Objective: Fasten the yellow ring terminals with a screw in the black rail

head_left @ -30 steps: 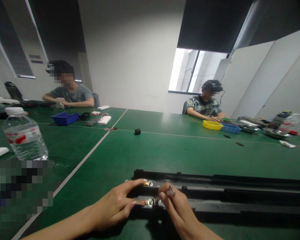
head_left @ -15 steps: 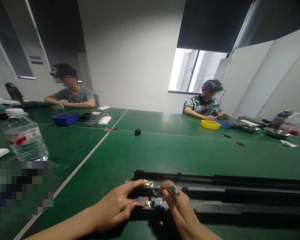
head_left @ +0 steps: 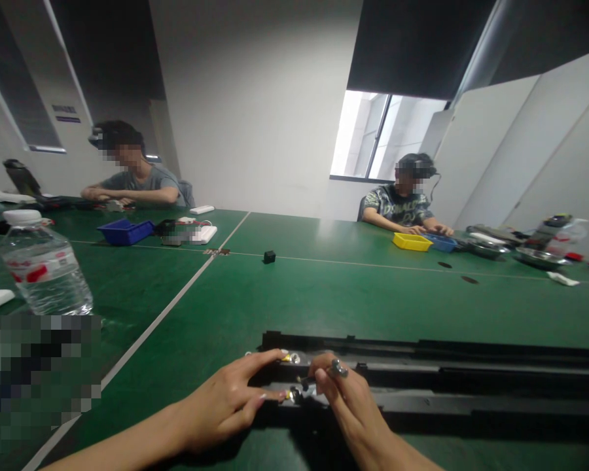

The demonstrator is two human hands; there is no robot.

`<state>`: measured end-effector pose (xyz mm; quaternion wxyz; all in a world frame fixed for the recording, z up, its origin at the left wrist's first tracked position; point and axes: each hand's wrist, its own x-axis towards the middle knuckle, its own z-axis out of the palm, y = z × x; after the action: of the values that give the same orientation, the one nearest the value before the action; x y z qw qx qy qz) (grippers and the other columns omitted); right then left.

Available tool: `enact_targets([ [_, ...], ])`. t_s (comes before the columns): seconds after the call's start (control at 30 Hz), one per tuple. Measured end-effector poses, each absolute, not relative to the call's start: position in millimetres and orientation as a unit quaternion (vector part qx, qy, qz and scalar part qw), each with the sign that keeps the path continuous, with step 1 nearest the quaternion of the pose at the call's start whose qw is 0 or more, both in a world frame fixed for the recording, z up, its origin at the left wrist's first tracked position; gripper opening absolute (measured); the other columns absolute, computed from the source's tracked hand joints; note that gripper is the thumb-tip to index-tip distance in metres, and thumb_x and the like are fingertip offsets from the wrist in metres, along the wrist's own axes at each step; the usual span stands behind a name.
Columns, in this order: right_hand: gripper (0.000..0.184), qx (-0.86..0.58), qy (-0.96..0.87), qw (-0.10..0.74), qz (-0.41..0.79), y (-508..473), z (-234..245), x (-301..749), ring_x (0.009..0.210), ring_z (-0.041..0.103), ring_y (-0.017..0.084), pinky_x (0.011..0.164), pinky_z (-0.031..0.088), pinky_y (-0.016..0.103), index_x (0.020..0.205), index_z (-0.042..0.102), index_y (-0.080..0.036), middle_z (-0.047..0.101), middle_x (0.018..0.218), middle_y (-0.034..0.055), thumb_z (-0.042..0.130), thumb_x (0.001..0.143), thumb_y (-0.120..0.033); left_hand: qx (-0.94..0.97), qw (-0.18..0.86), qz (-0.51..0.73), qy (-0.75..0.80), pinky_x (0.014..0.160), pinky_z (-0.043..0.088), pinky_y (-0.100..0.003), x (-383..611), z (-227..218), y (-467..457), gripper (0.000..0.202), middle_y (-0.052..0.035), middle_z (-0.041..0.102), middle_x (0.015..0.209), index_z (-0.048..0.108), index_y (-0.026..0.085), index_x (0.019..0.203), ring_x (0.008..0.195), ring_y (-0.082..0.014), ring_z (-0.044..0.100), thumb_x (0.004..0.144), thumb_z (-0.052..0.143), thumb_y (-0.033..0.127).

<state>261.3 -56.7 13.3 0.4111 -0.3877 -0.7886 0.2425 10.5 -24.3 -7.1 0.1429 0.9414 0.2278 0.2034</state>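
A long black frame (head_left: 446, 383) lies across the green table (head_left: 324, 294) near the front edge. My left hand (head_left: 226, 405) rests on its left end, fingers spread, fingertips pressing beside small shiny metal fittings (head_left: 290, 358). My right hand (head_left: 348, 405) is closed in a pinch on a small metal tool (head_left: 334, 369) whose tip points down at a shiny screw (head_left: 294, 394) on the frame.
A clear water bottle (head_left: 42, 268) stands at the left. A small black cube (head_left: 269, 257) sits mid-table. Blue bin (head_left: 125, 231) far left, yellow bin (head_left: 411, 241) far right. Two other people sit at the far side.
My right hand has shifted slightly, tilting the small tool toward the screw. The left hand has stayed put. The view rose a little.
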Motion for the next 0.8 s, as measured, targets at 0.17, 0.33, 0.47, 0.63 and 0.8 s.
enact_targets([
  [0.17,0.033,-0.394,-0.791,0.406,0.233,-56.9,16.6,260.8,0.069,0.057,0.013,0.066,0.047,0.022,0.091,0.055,-0.020,0.058,0.078,0.0012,0.030,0.103,-0.038,0.940,0.145,0.204,0.231,0.108,0.039,-0.044,10.0,-7.9,-24.6,0.039,-0.0031,0.031,0.155,0.059,0.029,0.132,0.131,-0.0286,0.045,0.103,0.033,0.026],
  [0.33,0.038,-0.386,-0.797,0.399,0.238,-57.4,18.9,260.9,0.069,0.056,0.014,0.065,0.047,0.023,0.089,0.055,-0.020,0.059,0.077,0.0018,0.028,0.104,-0.041,0.940,0.150,0.200,0.232,0.109,0.038,-0.044,10.5,-6.2,-25.1,0.039,-0.0026,0.029,0.156,0.058,0.029,0.133,0.132,-0.0293,0.044,0.102,0.035,0.026],
  [0.47,0.037,-0.387,-0.799,0.392,0.240,-58.0,20.9,260.7,0.068,0.055,0.014,0.065,0.046,0.023,0.089,0.055,-0.020,0.058,0.076,0.0010,0.027,0.104,-0.040,0.940,0.147,0.203,0.230,0.108,0.040,-0.043,11.1,-3.8,-25.4,0.039,-0.0034,0.032,0.155,0.058,0.029,0.133,0.131,-0.0291,0.046,0.102,0.035,0.025],
  [0.63,0.033,-0.378,-0.805,0.383,0.249,-57.1,19.9,260.6,0.067,0.054,0.013,0.065,0.044,0.022,0.087,0.052,-0.020,0.056,0.075,0.0001,0.029,0.104,-0.036,0.942,0.143,0.200,0.231,0.108,0.039,-0.044,10.6,-4.2,-25.5,0.039,-0.0044,0.031,0.155,0.058,0.029,0.133,0.132,-0.0295,0.044,0.104,0.031,0.029],
  [0.8,0.028,-0.376,-0.807,0.377,0.254,-55.5,16.1,261.0,0.068,0.054,0.013,0.065,0.043,0.023,0.088,0.053,-0.020,0.057,0.076,0.0003,0.032,0.103,-0.031,0.941,0.152,0.200,0.228,0.110,0.037,-0.046,10.6,-7.2,-24.5,0.040,-0.0041,0.029,0.156,0.057,0.029,0.134,0.133,-0.0295,0.043,0.105,0.030,0.029],
])
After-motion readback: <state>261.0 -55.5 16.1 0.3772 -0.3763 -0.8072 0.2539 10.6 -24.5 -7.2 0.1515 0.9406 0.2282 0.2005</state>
